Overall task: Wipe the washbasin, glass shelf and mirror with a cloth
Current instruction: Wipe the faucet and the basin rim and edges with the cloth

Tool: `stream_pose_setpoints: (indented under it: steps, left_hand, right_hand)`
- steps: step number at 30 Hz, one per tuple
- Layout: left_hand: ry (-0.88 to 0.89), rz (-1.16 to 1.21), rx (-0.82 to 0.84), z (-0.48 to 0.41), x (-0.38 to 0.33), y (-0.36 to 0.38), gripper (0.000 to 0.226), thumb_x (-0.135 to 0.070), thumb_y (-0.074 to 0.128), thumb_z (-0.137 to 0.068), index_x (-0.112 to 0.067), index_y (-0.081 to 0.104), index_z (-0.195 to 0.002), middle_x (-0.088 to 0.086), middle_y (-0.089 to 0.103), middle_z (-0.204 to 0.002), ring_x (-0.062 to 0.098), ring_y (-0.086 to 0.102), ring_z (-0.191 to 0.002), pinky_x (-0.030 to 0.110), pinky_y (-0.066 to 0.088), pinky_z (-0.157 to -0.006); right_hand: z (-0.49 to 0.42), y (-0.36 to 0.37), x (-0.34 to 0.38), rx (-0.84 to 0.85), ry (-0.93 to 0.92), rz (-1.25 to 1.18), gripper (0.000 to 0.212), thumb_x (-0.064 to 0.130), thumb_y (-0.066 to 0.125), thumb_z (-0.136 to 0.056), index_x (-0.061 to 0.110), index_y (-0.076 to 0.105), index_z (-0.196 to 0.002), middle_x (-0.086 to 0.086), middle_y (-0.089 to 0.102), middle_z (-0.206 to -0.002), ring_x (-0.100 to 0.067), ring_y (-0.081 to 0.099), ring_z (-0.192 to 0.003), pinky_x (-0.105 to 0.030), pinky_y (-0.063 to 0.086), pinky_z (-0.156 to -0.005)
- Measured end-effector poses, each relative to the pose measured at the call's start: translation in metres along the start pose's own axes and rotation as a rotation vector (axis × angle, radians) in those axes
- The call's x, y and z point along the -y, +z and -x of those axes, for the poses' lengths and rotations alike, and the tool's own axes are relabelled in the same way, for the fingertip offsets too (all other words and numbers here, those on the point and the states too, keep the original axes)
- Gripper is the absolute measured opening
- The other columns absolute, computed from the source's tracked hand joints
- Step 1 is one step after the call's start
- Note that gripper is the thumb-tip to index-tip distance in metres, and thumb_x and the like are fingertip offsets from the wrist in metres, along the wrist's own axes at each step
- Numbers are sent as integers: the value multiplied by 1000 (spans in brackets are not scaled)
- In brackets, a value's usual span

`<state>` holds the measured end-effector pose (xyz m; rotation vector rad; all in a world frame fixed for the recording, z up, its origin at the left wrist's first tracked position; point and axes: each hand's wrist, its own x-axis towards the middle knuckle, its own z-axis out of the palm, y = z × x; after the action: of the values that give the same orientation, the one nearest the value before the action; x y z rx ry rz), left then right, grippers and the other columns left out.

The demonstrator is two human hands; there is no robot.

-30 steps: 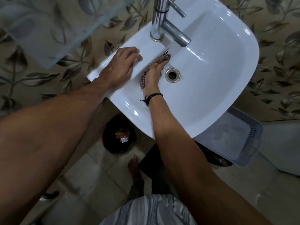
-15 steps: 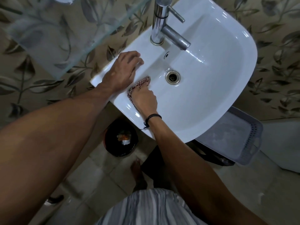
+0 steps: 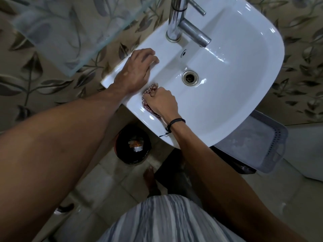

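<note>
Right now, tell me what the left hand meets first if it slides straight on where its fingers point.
Probably the tap base: the left hand rests on the washbasin ledge, fingers aimed at it, with only bare ledge between.

The right hand covers most of the cloth, so only its patterned edge shows. The tap and the shelf are cut off by the upper edge. The contents of the bin are too small to tell.

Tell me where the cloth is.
In the head view, the right hand grips the cloth on the left rim of the washbasin, beside the left hand.
</note>
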<state>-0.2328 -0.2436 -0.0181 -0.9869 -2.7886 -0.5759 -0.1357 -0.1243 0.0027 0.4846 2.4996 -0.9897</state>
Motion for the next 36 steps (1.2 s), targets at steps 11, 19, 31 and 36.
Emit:
stream_pose_setpoints:
  steps: [11,19,31,36]
  left_hand:
    - [4,0,5,-1,2,0,37,-3,40,-96,-11,61,-126,12,54,-138,31,47,-129,39,37,-112]
    - [2,-10,12,-1,3,3,37,-6,41,-96,-12,60,-126,10,54,-138,31,48,-127,36,37,-110]
    - [8,-4,-2,-1,6,6,36,-6,41,-96,-13,60,-126,9,53,-138,29,47,-127,35,37,-110]
    - [-17,16,6,-1,3,4,37,-6,39,-96,-14,60,-125,7,52,-139,27,44,-129,35,36,-110]
  right_hand:
    - [2,-5,8,6,-132,130,23,28,46,-96,9,59,-96,-12,67,-96,-32,59,-91,-32,35,-71]
    - [-16,-8,-21,50,-113,245,33,29,44,-99,4,62,-112,-22,63,-110,-38,56,-109,-39,45,-83]
    - [-34,10,-24,-21,-81,230,23,15,40,-91,6,60,-95,-18,65,-100,-39,62,-102,-40,42,-89]
    - [4,-4,-24,123,-113,-197,35,25,56,-91,22,51,-56,7,61,-60,-21,56,-63,-29,41,-66]
